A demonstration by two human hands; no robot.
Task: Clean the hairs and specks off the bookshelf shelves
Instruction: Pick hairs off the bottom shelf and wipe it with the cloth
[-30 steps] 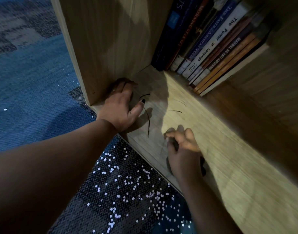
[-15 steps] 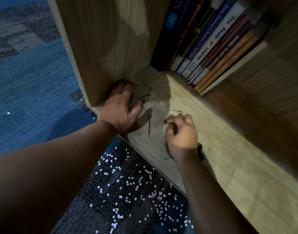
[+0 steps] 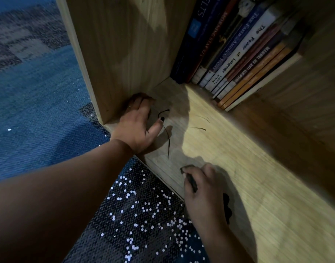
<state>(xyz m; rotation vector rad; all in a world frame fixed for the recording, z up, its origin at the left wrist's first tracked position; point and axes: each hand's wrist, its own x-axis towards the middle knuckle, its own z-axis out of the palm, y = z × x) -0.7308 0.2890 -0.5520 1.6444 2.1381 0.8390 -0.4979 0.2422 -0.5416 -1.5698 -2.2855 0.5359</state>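
Observation:
The wooden shelf (image 3: 238, 168) holds a long dark hair (image 3: 168, 141) that curls past my left thumb. Two shorter hairs (image 3: 199, 128) lie a little to the right of it. My left hand (image 3: 138, 126) rests flat on the shelf in the left front corner, against the side panel (image 3: 125, 54). My right hand (image 3: 202, 194) hovers at the shelf's front edge, fingers curled round a thin dark object (image 3: 192, 184) whose other end shows below the palm. What that object is I cannot tell.
A row of leaning books (image 3: 238, 52) fills the back of the shelf. Below the front edge, dark carpet (image 3: 143, 215) is strewn with several white specks. Blue carpet (image 3: 39, 111) lies to the left.
My right hand reached toward the hairs half a second ago, then drew back to the shelf's front edge. My left hand has stayed in place.

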